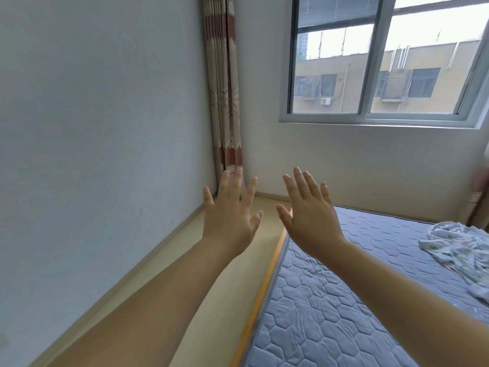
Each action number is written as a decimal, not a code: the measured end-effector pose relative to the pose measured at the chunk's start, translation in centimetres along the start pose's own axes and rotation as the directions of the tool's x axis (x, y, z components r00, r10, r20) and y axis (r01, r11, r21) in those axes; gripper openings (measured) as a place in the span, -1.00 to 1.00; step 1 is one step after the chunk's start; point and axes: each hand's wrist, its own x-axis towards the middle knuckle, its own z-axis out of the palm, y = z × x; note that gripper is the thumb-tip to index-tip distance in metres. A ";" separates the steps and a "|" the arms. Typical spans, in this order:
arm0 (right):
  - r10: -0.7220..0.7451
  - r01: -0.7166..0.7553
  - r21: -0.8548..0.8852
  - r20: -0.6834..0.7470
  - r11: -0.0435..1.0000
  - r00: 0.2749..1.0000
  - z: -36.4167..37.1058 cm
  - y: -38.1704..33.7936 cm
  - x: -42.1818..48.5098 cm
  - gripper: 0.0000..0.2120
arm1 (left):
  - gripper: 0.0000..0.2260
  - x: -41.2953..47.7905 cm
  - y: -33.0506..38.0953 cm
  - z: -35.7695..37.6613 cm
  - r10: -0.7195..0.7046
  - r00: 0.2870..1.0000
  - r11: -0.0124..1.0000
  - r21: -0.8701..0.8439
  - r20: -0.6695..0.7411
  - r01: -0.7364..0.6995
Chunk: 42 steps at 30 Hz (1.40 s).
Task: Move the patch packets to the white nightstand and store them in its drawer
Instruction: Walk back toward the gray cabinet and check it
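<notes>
Left hand (227, 213) and right hand (309, 215) hung at 12 o'clock, spread, empty. No packets showed; probably light, pinch edges.

- L hand (227, 221), R hand (309, 221): raised, fingers spread, apart from each other, open air round both.
- Floor strip (211, 287): narrow passage btw. wall and mattress, ran to the corner.
- Wall (92, 154): bounded passage on left.
- Mattress (344, 300): bounded passage on right; quilted top open to reach.
- Crumpled cloth (455, 247): on mattress, far right.
- Curtain (225, 102): hung in corner at passage end.
</notes>
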 end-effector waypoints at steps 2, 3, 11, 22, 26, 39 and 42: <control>0.003 -0.003 -0.025 0.009 1.000 1.000 1.7 -2.8 1.9 -0.25 | -0.41 1.0 -4.0 1.2 0.007 1.000 1.000 0.010 -0.008 -0.007; 0.008 -0.008 -0.030 0.014 1.000 1.000 2.7 -4.3 2.8 -0.25 | -0.41 1.4 -6.0 1.8 0.011 1.000 1.000 0.008 -0.014 -0.011; 0.129 -0.130 -0.023 -0.028 0.991 0.991 11.1 -20.9 10.9 -0.27 | -0.42 5.2 -25.0 6.7 0.136 0.990 0.990 -0.040 -0.032 -0.137; 0.227 -0.222 -0.066 0.083 0.973 0.970 21.3 -37.2 22.3 -0.23 | -0.40 10.5 -45.3 13.4 0.142 0.989 0.959 -0.253 0.050 -0.125; 0.262 -0.255 -0.114 0.057 0.960 0.963 23.5 -37.2 25.2 -0.25 | -0.40 13.7 -46.7 16.6 0.192 0.979 0.945 -0.282 0.070 -0.165; 0.328 -0.324 -0.150 -0.001 0.934 0.945 35.9 -25.6 45.2 -0.32 | -0.42 40.6 -46.4 28.3 0.368 0.930 0.906 -0.234 0.019 -0.354; 0.353 -0.349 -0.179 -0.010 0.920 0.935 38.7 -21.1 52.4 -0.37 | -0.42 49.8 -46.0 30.5 0.394 0.919 0.902 -0.198 0.008 -0.384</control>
